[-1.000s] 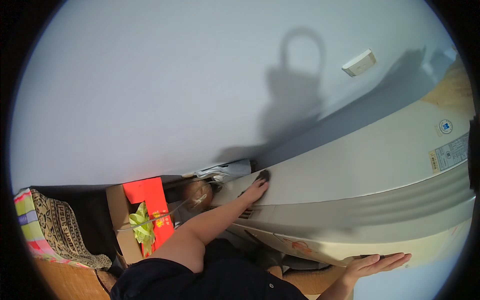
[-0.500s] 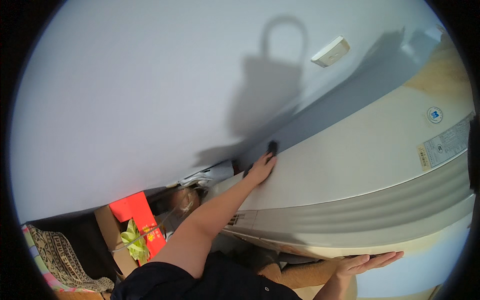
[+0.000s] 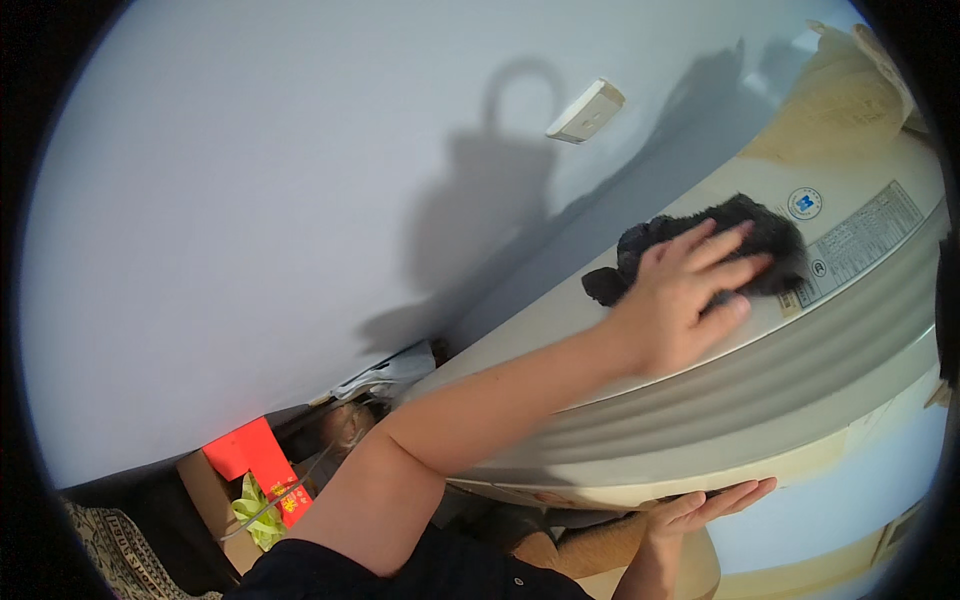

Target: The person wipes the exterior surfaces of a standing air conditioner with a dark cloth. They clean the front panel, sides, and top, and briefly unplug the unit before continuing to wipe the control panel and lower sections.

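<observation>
My left hand lies flat with spread fingers on a black cloth, pressing it against the pale beige side of a tall rounded appliance. The cloth sits beside a round blue sticker and a printed label. My left forearm stretches in from the lower left. My right hand is open, palm laid against the appliance's lower edge at the bottom of the view.
A white wall carries a small white plate and my shadow. Beige paper rests at the appliance's far end. At lower left stand a cardboard box with a red packet, green ribbon and patterned fabric.
My left hand has slid the black cloth far along the appliance toward the labelled end. The right hand has stayed against the lower edge.
</observation>
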Tool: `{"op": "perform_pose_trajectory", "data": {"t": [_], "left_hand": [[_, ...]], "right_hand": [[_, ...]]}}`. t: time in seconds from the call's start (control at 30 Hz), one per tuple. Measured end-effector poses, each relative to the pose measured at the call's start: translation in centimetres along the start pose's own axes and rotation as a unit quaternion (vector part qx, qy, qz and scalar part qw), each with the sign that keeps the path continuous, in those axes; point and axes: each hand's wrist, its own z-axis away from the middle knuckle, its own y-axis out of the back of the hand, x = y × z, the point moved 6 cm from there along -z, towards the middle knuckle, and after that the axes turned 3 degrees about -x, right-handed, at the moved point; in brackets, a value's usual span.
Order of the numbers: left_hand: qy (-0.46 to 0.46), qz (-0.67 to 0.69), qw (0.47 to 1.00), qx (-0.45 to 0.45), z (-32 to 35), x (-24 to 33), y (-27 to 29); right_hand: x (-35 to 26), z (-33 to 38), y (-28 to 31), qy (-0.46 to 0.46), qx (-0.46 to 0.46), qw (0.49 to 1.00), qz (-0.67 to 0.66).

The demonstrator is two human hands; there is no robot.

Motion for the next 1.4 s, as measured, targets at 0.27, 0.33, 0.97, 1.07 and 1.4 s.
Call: {"op": "perform_pose_trajectory", "data": {"t": [0.27, 0.33, 0.97, 1.07, 1.4], "left_hand": [[0.35, 0.082, 0.931, 0.058, 7.9, -16.5, 0.5], [0.317, 0.04, 0.947, 0.025, 6.2, -15.0, 0.0], [0.524, 0.036, 0.849, 0.053, 19.8, -22.9, 1.1], [0.607, 0.061, 0.788, 0.082, 24.7, -21.4, 0.8], [0.284, 0.093, 0.953, 0.054, 5.7, -2.3, -1.6]], "right_hand": [[-0.1, 0.1, -0.2, 0.009, -0.02, 1.0, 0.016], [-0.4, -0.3, -0.2, 0.019, -0.016, 0.999, 0.023], [-0.5, -0.3, 0.0, 0.026, 0.027, 0.998, 0.056], [-0.2, 0.1, -0.2, 0.017, 0.035, 0.997, 0.072], [1.0, 5.5, -1.3, 0.004, 0.036, 0.998, 0.055]]}}
